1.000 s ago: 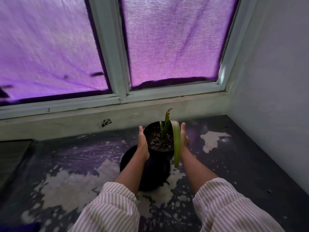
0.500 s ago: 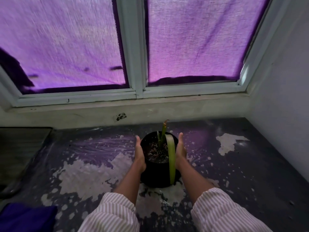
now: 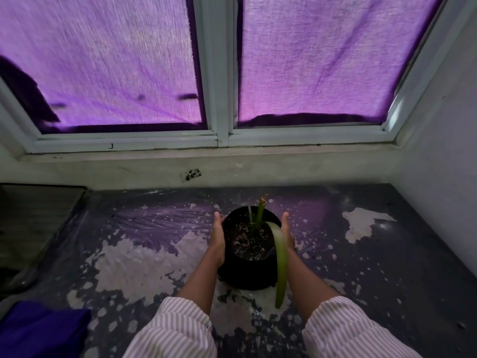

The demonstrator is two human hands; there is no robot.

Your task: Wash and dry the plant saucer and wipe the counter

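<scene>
Holding: your left hand and right hand cup the black pot from either side, palms facing in, thumbs up beside the rim. Your fingers sit behind the pot wall, out of sight.
Grip width: wide, the whole pot between your palms.
Pot: upright on the counter, straight ahead of you, near the back wall.
Saucer: can't tell it apart from the pot's dark base, which sits low between your forearms.
Plant: short green stem upright in speckled soil. One long leaf droops over the right rim and runs down between the pot and your right forearm, with its tip close to the counter.
Counter: dark surface under clear film, peeled into pale patches around and in front of the pot.
Cloth: purple cloth at lower left, well apart from both hands.
Sleeves: striped sleeves, forearms bare.
Window: window frame behind the counter, purple curtain across both panes.
</scene>
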